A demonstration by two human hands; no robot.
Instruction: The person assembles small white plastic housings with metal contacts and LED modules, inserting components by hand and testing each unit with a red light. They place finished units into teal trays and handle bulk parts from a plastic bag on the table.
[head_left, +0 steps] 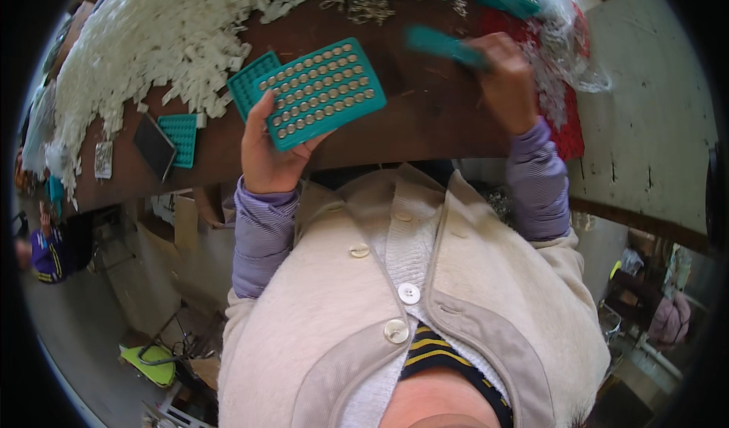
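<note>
My left hand (267, 151) grips the near left side of a teal tray (375, 78), its thumb on the top face. Rows of round silver metal discs, like button cells, fill this tray, which is held tilted above the brown table. Beneath its left side lies another teal tray (244, 86) with small hollows. Farther right, my right hand (507, 78) is closed on the end of a flat teal piece (433, 43), smeared by motion; whether it is a tray or a lid I cannot make out.
White plastic pieces (167, 33) heap up at the far left, with metal parts (372, 3) beside them. A small teal tray (182, 132) and a dark plate (154, 147) lie left. Clear plastic bags (569, 41) and red material (566, 128) are right. Another person (53, 253) is far left.
</note>
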